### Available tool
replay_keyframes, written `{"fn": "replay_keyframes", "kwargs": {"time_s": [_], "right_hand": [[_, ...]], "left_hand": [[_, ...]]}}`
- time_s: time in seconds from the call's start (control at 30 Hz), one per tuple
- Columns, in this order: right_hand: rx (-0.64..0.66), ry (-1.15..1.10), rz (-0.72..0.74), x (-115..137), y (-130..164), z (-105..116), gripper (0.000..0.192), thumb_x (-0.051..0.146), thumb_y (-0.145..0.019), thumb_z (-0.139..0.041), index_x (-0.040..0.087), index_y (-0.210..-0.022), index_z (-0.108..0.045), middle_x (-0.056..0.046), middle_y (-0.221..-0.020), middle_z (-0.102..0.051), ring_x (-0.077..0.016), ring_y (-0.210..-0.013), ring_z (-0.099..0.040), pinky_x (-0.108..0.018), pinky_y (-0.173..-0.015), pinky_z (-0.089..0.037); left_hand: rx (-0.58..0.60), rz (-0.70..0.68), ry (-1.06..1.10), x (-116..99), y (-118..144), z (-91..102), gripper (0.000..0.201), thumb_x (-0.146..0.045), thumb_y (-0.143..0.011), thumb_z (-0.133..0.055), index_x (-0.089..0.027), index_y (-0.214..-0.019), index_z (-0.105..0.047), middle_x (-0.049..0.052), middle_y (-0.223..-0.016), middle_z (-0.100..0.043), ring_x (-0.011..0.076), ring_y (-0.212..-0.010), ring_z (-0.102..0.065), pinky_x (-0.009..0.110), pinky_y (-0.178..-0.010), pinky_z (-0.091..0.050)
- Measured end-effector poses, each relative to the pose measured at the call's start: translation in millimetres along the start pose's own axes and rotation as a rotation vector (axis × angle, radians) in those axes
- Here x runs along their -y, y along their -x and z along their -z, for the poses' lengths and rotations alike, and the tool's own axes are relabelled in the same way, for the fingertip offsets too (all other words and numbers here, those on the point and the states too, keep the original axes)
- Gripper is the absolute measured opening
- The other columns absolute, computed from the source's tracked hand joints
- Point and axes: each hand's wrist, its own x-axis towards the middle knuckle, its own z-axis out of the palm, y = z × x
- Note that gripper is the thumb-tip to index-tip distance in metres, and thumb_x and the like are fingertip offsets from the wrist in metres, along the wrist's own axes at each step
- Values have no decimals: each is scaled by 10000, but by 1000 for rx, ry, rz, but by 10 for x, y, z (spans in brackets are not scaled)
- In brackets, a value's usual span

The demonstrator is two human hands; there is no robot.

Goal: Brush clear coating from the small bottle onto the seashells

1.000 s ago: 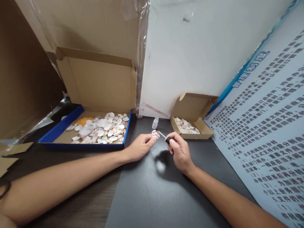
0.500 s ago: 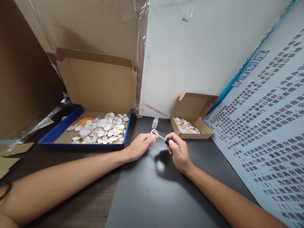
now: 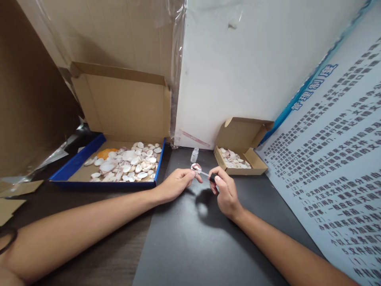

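Note:
My left hand [image 3: 177, 184] pinches a small reddish-white seashell [image 3: 196, 167] above the dark tabletop. Between the fingers of my right hand [image 3: 225, 192] is the black cap of a brush applicator [image 3: 213, 177], its pale stem reaching left to the shell. The stem's tip is at or against the shell; exact contact is too small to make out. Just behind the shell stands a small open bottle [image 3: 194, 155] with clear-to-white walls and a label too small to read.
On the left, a blue-edged cardboard box [image 3: 102, 182] with its lid raised holds many loose shells [image 3: 131, 161] and an orange piece [image 3: 106, 153]. A smaller open box [image 3: 244, 171] with shells stands at the right. A white panel [image 3: 208, 79] and a printed board [image 3: 333, 159] enclose the table.
The shell has turned and shifted slightly right in my left hand, showing more of its face, with a finger now extended below it. My right hand has moved slightly right with the applicator.

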Motion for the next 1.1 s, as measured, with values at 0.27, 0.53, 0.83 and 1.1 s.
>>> {"fn": "replay_keyframes", "kwargs": {"time_s": [0.27, 0.53, 0.83, 1.1], "right_hand": [[-62, 77, 28, 13, -24, 1, 217, 345, -963, -377, 202, -871, -511, 55, -606, -407, -112, -512, -358, -263, -522, -295], [-39, 68, 23, -13, -8, 17, 201, 338, -946, -378, 208, -843, -492, 50, -618, -391, -118, -516, -356, -261, -515, -295], [-31, 144, 79, 50, -34, 46, 126, 305, -905, -444, 213, -826, -479, 53, -624, -389, -109, -519, -347, -247, -505, -291], [-66, 175, 66, 64, -55, 28, 100, 304, -879, -465, 213, -839, -477, 54, -641, -395, -107, -527, -361, -243, -506, -295]], "left_hand": [[16, 36, 70, 3, -22, 10, 523, -535, -892, -476, -80, -993, -715, -86, -491, -303, 82, -492, -247, 235, -508, -193], [-81, 84, 225, 18, -47, 22, 440, -509, -818, -627, -108, -983, -699, -92, -506, -299, 65, -474, -232, 223, -474, -158], [-167, 127, 386, -48, -58, -1, 336, -456, -756, -720, -178, -799, -537, -105, -543, -399, 31, -410, -186, 188, -389, -156], [-177, 115, 378, -51, -51, 0, 345, -431, -773, -700, -181, -761, -462, -101, -576, -416, 23, -410, -222, 177, -393, -176]]}}
